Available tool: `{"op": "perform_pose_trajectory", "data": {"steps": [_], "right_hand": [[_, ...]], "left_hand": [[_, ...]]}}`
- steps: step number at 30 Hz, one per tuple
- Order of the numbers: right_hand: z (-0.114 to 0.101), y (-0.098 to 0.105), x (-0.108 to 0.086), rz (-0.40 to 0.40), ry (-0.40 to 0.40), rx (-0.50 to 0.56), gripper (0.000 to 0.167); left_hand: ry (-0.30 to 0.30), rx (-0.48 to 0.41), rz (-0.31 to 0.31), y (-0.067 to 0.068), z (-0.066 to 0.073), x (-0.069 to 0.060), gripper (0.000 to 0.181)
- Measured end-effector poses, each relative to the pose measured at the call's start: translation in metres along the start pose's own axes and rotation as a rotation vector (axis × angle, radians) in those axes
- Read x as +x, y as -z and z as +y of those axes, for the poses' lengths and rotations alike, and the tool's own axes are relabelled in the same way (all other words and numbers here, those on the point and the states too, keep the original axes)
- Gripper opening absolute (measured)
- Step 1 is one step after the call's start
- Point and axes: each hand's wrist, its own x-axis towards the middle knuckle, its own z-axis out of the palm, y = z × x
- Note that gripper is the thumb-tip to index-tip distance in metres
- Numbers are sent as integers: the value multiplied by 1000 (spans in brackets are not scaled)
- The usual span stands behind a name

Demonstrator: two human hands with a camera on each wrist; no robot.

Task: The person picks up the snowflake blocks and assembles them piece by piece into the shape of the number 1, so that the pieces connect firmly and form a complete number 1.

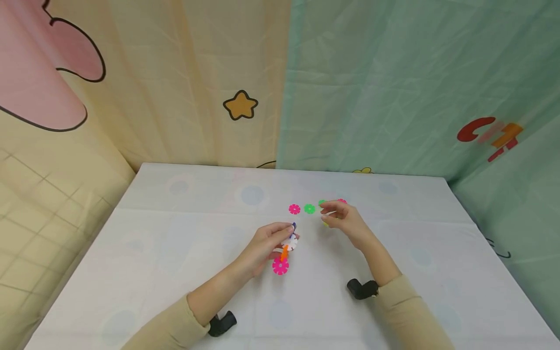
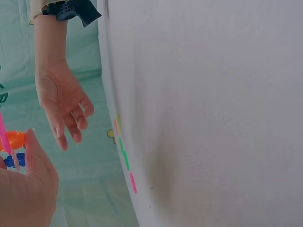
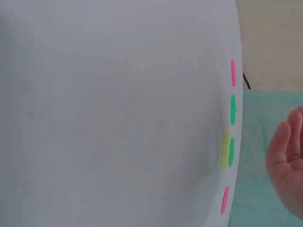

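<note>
My left hand (image 1: 267, 244) pinches a chain of joined snowflake discs above the table. In it are a blue disc (image 1: 294, 226) at the top, a white disc (image 1: 290, 242), an orange disc (image 1: 284, 252) seen edge-on and a pink disc (image 1: 280, 266) at the bottom. To the right, my right hand (image 1: 347, 221) hovers with loosely bent fingers and nothing visible between them. Beneath and behind it lie a yellow disc (image 3: 225, 149), a green disc (image 1: 322, 202) and a pink disc (image 1: 342, 201), partly covered in the head view.
Another pink disc (image 1: 294, 209) and a green disc (image 1: 309, 208) lie flat on the white-covered table (image 1: 175, 272). Printed curtains (image 1: 372, 87) hang behind the table's far edge. Black wrist mounts (image 1: 362, 288) sit on both forearms.
</note>
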Motion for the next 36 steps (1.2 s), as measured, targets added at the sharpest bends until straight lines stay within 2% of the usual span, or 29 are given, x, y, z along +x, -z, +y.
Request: {"op": "perform_pose_trajectory", "data": {"steps": [7,11,18,24,29,36], "right_hand": [[8,20,3,-11,-216,-124,41],[12,24,7,-8,-287,-166,41],[17,21,16,25,-318,-250,43],[19,16,24,67,-333,-377,38],[18,13,28,60,-339,-488,30],[17,12,29,53,-355,-532,30]], "left_hand": [[-6,-33,7,1,0,0,42],[-5,-34,17,0,0,-1,40],[12,-38,35,-1,1,0,39],[16,-49,28,-1,2,0,40],[18,-64,12,-1,1,0,41],[12,-42,21,-1,0,1,42]]}}
